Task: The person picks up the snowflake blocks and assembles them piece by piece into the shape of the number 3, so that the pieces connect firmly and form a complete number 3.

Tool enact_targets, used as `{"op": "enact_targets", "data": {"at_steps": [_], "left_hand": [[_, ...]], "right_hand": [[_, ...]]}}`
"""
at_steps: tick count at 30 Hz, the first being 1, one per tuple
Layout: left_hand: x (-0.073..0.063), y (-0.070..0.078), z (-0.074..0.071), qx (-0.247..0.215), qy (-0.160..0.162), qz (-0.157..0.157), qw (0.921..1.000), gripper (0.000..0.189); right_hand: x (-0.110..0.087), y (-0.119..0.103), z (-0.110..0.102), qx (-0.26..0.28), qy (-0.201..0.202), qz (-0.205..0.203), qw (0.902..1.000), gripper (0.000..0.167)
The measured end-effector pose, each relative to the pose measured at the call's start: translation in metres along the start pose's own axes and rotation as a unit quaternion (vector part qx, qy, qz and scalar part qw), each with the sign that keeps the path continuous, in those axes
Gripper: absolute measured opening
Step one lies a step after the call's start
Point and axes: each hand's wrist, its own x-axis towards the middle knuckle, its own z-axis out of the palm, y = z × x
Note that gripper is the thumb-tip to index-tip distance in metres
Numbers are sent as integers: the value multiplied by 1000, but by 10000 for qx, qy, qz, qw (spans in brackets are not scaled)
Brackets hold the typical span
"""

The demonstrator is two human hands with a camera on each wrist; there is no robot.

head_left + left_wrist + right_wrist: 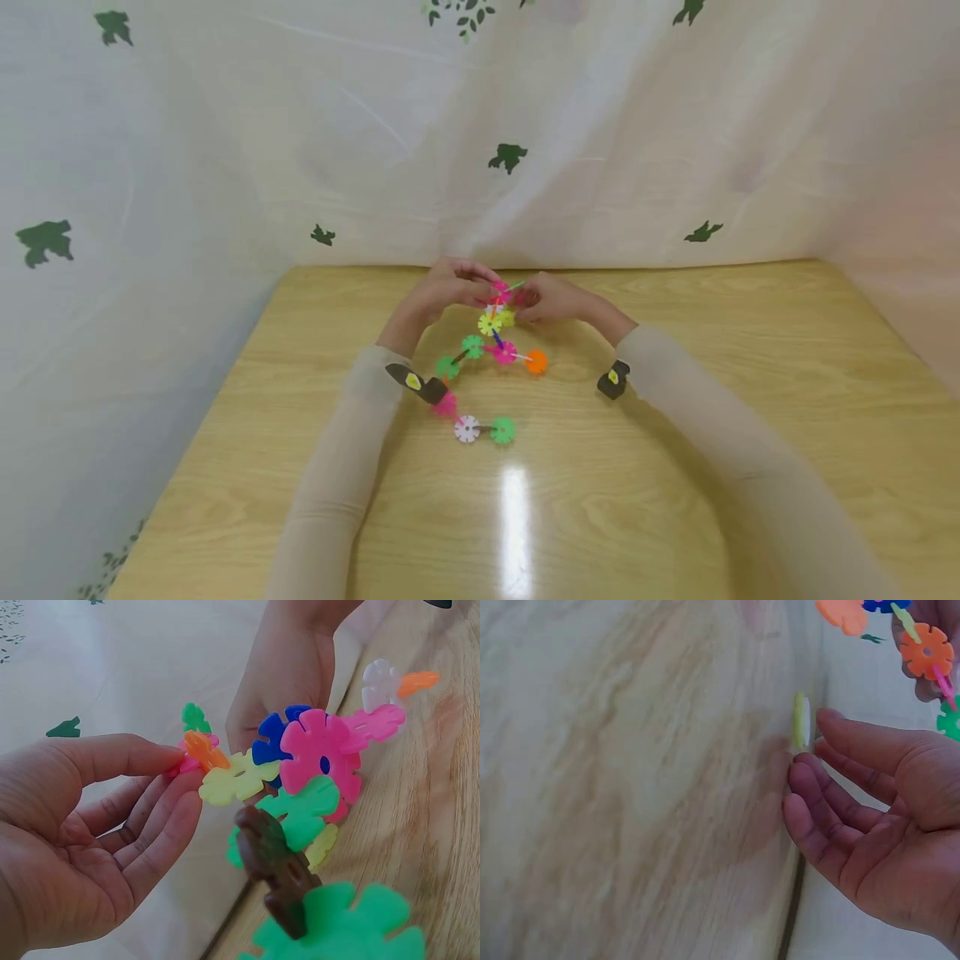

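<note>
Notched plastic discs are slotted edge to edge into a branching chain; a brown disc (277,862) joins green discs (473,347). At its far end my left hand (455,286) pinches a pink disc (501,292) between thumb and fingertips; an orange disc (206,750) and a pale yellow disc (238,778) adjoin it. Close by on the right, my right hand (551,297) holds a yellow disc (800,720) at its fingertips, seen edge-on with a whitish side toward the thumb. Whether that side is a second disc, I cannot tell.
The chain runs toward me over the wooden table (637,467), past a white disc (467,429) to a green end disc (502,431). A side branch ends in an orange disc (536,362). Behind the table hangs a pale curtain (375,167) with dark green leaf shapes.
</note>
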Motion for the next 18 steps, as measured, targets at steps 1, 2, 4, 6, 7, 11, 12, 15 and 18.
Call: {"op": "enact_targets", "data": {"at_steps": [1,2,4,6,7,11,12,15,18], "left_hand": [[1,-1,1,-9,-5,-7,10000,24],[1,-1,2,-26,-6,-13,10000,24],[2,-2,3,-52,-14,-15,10000,24],[2,-2,4,-52,-32,0,10000,25],[1,-2,4,-36,-44,10,10000,25],[1,-3,6,18,-66,27,10000,25],[1,-3,6,39,-52,26,10000,25],[1,-3,6,67,-20,8,10000,25],[1,-2,7,53,8,-45,10000,26]], "right_hand": [[0,0,1,-71,-18,-42,10000,27],[1,0,2,-159,-29,-114,9998,27],[2,-1,4,-264,-58,-223,9994,24],[2,-3,6,-300,-89,-222,9993,22],[1,-3,7,-328,-102,-196,9992,21],[-2,-4,8,-342,-164,-76,9993,21],[-3,-4,7,-288,-177,-83,9994,21],[-10,-4,5,94,-181,-19,9998,22],[-19,-2,1,641,-153,316,9973,20]]}}
